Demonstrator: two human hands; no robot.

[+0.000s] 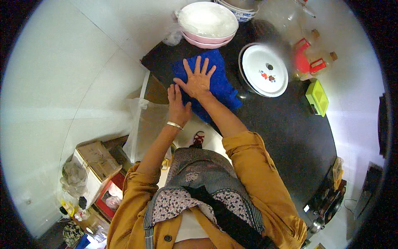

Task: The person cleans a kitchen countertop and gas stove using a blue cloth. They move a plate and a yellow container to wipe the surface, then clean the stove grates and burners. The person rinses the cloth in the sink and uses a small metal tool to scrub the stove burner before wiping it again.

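A blue cloth (224,83) lies spread on the black countertop (273,133), close to its left corner. My right hand (198,79) presses flat on the cloth with its fingers spread wide. Beside it, my left hand (179,107) rests at the cloth's near left edge, fingers stretched out and thumb apart. A silver bangle (175,125) circles the left wrist. Neither hand grips anything that I can see. Part of the cloth is hidden under the right hand and forearm.
Stacked pink-and-white basins (209,23) stand behind the cloth. Right of it sits a white enamel lid (265,70) with a floral print. Farther right are bottles with red handles (318,65) and a lime-green box (317,97). Cardboard boxes (97,157) and bags fill the lower left.
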